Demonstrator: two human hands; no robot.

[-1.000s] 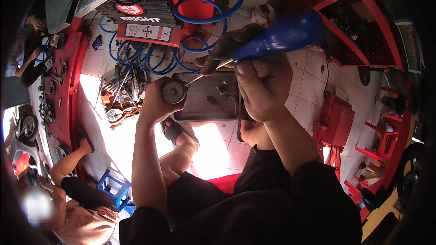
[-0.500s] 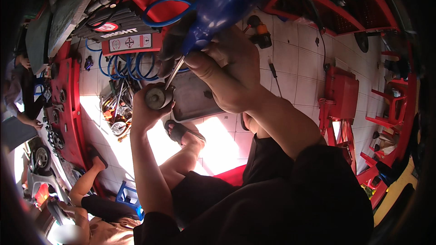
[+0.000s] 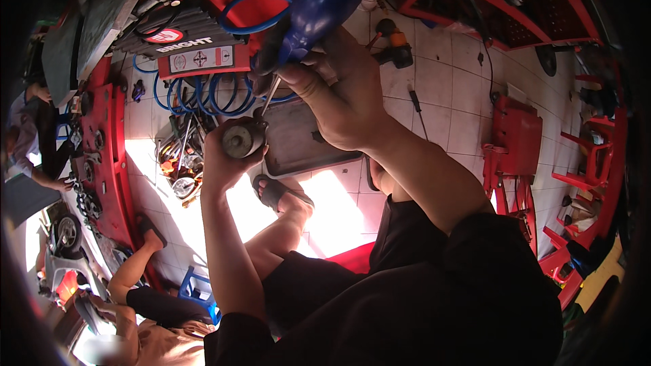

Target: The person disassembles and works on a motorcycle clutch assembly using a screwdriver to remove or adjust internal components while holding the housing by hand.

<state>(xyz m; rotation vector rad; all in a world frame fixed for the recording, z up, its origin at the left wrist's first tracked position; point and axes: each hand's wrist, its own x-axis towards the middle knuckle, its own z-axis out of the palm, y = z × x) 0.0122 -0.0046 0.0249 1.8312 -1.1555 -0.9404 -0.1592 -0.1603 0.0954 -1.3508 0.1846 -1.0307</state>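
Observation:
My left hand (image 3: 218, 157) is wrapped round a small cylindrical metal part (image 3: 239, 141), its round, dull end face turned up. A blue screwdriver-like tool (image 3: 323, 4) with a glossy bulb-shaped handle rises above it, large in the picture. My right hand (image 3: 347, 98) is closed on the tool near the neck, thumb along the lower side. From the neck a thin metal shaft (image 3: 272, 93) runs down to the far edge of the part. Whether its tip touches or enters the part cannot be made out. Below lies a grey metal tray (image 3: 298, 137) on the floor.
Several tools and parts lie piled (image 3: 180, 163) left of the tray. Coiled blue hose (image 3: 213, 95) hangs by a red machine (image 3: 203, 59). An orange-black power tool (image 3: 395, 49) and a screwdriver (image 3: 417, 110) lie to the right. Other people (image 3: 152, 325) sit or stand at left.
The blue tool has shifted a little left in the picture, and the metal part has tilted slightly. Both hands keep their hold. The whole view has moved slightly.

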